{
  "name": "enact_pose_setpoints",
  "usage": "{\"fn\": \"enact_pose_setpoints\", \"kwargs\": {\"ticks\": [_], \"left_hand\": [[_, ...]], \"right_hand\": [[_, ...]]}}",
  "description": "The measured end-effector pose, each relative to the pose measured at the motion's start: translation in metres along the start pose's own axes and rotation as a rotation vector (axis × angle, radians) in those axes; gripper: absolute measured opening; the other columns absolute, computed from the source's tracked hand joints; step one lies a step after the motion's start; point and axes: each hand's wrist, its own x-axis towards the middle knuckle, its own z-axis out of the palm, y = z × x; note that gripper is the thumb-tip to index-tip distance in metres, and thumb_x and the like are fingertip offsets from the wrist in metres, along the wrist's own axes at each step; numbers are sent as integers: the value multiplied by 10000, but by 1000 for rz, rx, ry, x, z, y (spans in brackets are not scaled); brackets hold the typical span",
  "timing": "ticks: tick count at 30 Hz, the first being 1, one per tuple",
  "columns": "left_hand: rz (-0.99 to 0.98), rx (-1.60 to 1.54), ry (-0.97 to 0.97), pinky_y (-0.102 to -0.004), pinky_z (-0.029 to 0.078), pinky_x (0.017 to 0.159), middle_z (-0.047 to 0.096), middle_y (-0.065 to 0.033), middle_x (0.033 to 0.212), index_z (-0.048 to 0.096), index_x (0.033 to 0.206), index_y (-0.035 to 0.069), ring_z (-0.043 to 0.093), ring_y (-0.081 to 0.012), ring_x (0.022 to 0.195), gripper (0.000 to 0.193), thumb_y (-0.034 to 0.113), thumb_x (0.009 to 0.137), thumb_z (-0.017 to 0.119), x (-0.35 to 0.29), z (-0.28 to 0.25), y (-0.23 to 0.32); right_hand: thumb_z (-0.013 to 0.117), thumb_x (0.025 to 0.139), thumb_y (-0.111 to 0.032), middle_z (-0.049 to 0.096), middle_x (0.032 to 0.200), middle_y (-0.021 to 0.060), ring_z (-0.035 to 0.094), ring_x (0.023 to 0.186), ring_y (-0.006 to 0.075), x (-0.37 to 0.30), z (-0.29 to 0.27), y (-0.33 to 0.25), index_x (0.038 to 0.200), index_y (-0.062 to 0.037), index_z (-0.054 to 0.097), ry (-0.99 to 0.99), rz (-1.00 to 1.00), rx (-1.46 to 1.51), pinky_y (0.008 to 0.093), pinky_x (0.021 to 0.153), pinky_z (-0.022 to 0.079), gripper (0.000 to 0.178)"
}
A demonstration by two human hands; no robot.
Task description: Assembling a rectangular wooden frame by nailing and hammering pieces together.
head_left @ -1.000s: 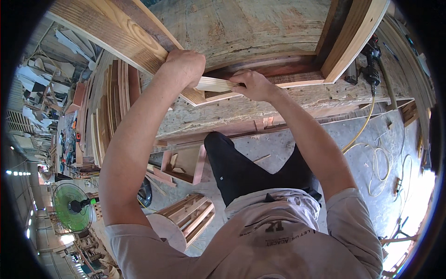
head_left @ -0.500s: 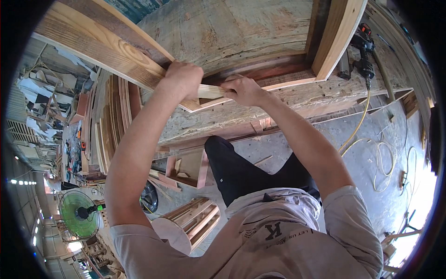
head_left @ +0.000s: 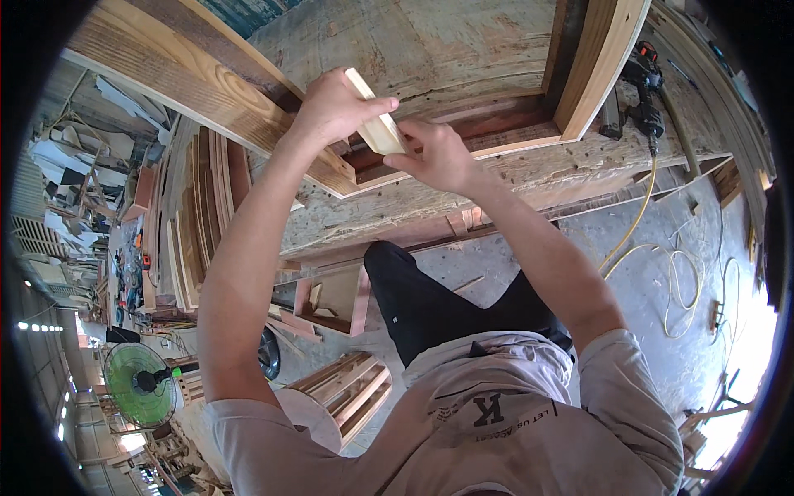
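A short pale wooden block (head_left: 380, 132) is tilted above the near left corner of a wooden frame (head_left: 211, 91). My left hand (head_left: 332, 109) grips the block's upper part, with the thumb across its face. At the block's lower end, the fingers and thumb of my right hand (head_left: 437, 154) are closed on it. Below the block, the frame's corner joint is exposed. The frame rests on a worn wooden workbench (head_left: 331, 223).
A black power tool (head_left: 648, 91) with a yellow hose (head_left: 633, 223) lies at the bench's right. Wooden strips (head_left: 203, 198) stand at the left. Nearer me are an open wooden box (head_left: 360, 302), a slatted wooden drum (head_left: 356, 393) and a green fan (head_left: 141, 380).
The pale block has come up from the frame's near left corner and turned from nearly level to steeply tilted. Both hands have shifted their hold on it, the left moving upward.
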Motion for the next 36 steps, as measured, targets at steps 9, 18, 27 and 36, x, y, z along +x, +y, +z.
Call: {"fn": "enact_pose_setpoints", "kwargs": {"ticks": [9, 18, 27, 36], "left_hand": [[245, 616, -283, -387, 525, 823, 693, -139, 954, 664, 992, 47, 669, -291, 908, 268, 63, 738, 748, -28, -15, -18], [153, 790, -290, -405, 520, 879, 689, -164, 987, 702, 909, 48, 660, -319, 979, 199, -9, 718, 701, -24, -8, -20], [93, 823, -294, -417, 522, 890, 684, -204, 1034, 707, 941, 11, 653, -332, 1030, 224, -32, 730, 645, -24, -5, -10], [3, 854, -387, -381, 521, 923, 675, -171, 1147, 696, 1057, -7, 649, -292, 1091, 292, -16, 767, 664, -22, -9, 3]], "right_hand": [[745, 762, -308, 623, 1043, 85, 567, 1085, 282, -16, 43, 41, 1011, -114, 706, -249, 39, -305, 452, 908, 452, 318], [734, 774, -278, 670, 906, 147, 647, 910, 346, -12, 21, 47, 957, -60, 691, -379, 203, -183, 438, 779, 527, 288], [730, 783, -302, 683, 908, 140, 662, 875, 343, -15, 24, 51, 939, -74, 697, -252, 121, -242, 449, 756, 537, 278], [732, 779, -297, 700, 958, 158, 667, 930, 341, -15, 25, 60, 1024, -94, 710, -332, 159, -210, 436, 829, 533, 319]]}}
